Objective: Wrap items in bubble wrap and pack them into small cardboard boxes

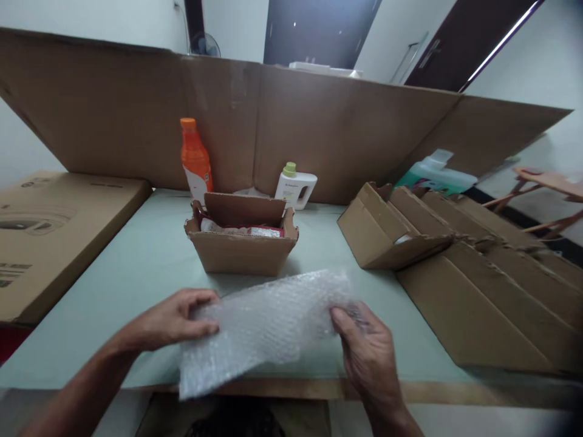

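A sheet of clear bubble wrap (268,328) is stretched between my hands, above the table's front edge. My left hand (182,315) pinches its left end between thumb and fingers. At the right end my right hand (364,346) is closed on the wrap, with some of it bunched in the fingers. Just beyond the wrap stands an open cardboard box (246,252), and red and white packets show inside it.
An orange bottle (195,158) and a white jug with a green cap (296,185) stand behind the box. Several cardboard boxes (483,309) and a teal bottle (437,176) are on the right. A large flat carton (68,224) lies left; a cardboard panel (341,133) rises behind.
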`<state>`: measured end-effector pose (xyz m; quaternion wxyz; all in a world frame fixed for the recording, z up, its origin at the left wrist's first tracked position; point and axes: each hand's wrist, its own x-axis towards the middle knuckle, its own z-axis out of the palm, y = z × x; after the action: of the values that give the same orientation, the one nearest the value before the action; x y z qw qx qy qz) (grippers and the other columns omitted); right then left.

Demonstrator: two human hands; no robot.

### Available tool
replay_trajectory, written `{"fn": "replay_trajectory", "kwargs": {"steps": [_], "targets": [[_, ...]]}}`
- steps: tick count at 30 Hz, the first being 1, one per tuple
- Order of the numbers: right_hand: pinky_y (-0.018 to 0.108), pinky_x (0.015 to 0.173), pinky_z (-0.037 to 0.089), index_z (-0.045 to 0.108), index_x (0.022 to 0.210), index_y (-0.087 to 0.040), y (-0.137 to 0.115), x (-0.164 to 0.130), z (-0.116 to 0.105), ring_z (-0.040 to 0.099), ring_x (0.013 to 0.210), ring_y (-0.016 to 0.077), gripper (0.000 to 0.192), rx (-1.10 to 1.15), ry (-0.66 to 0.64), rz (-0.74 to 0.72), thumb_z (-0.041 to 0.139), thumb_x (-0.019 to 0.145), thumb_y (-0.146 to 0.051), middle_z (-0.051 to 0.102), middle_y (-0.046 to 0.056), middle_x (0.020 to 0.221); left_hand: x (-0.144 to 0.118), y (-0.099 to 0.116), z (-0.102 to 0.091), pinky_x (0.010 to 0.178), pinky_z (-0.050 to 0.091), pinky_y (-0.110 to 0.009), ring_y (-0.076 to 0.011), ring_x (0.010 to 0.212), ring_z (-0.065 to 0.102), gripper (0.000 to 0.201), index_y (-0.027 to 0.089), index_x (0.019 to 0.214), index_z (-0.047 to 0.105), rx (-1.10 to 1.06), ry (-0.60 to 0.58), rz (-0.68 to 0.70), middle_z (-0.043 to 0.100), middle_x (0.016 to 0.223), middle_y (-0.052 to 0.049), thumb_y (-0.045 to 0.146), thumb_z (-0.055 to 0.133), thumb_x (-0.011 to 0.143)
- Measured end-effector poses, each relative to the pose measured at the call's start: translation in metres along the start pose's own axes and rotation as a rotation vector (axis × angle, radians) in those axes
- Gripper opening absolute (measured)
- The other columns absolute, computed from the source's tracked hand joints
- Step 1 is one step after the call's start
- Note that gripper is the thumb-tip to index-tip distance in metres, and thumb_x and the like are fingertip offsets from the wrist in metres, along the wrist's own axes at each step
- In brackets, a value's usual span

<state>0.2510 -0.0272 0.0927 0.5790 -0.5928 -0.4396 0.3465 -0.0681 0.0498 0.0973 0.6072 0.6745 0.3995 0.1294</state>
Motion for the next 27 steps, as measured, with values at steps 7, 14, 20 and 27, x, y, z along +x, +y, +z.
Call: {"fn": "replay_trajectory", "kwargs": {"steps": [7,14,20,27], "targets": [[0.051,0.097,0.052,0.067,0.116,-0.020,0.081,0.023,-0.014,0.065,0.111,0.0337,0.051,-0.611,-0.107,-0.155,0.072,0.076,-0.051,0.070,0.015,0.120,0.013,-0.042,-0.037,0.087,0.051,-0.043,-0.0320,0.104,0.066,0.049,0.019,0.124,0.062,0.681,0.485,-0.061,0.069,0.115,-0.014,0.039,0.059,0.080],[0.044,0.089,0.056,0.054,0.136,-0.019,0.055,0.087,0.040,0.066,0.113,0.0304,0.061,-0.513,-0.304,-0.240,0.064,0.081,-0.044,0.065,0.016,0.133,0.041,-0.067,-0.042,0.073,0.058,-0.037,-0.0246,0.094,0.068,0.084,0.017,0.146,0.038,0.182,0.808,-0.006,0.053,0.141,-0.019,0.056,0.064,0.077],[0.039,0.079,0.059,0.066,0.109,-0.017,0.065,0.105,0.073,0.071,0.089,0.0287,0.038,-0.483,-0.276,-0.169,0.059,0.080,-0.039,0.075,0.013,0.102,0.074,-0.069,-0.010,0.086,0.058,-0.038,-0.0266,0.106,0.068,0.051,0.017,0.127,0.051,0.098,0.742,0.113,0.069,0.118,-0.012,0.043,0.057,0.084],[0.041,0.073,0.060,0.073,0.094,-0.021,0.099,0.092,0.022,0.071,0.082,0.0313,0.030,-0.522,-0.175,-0.256,0.059,0.081,-0.044,0.078,0.011,0.086,0.068,-0.077,0.039,0.068,0.059,-0.036,-0.0248,0.072,0.068,0.028,0.021,0.088,0.070,0.291,0.815,0.189,0.072,0.078,-0.008,0.044,0.054,0.086]]}}
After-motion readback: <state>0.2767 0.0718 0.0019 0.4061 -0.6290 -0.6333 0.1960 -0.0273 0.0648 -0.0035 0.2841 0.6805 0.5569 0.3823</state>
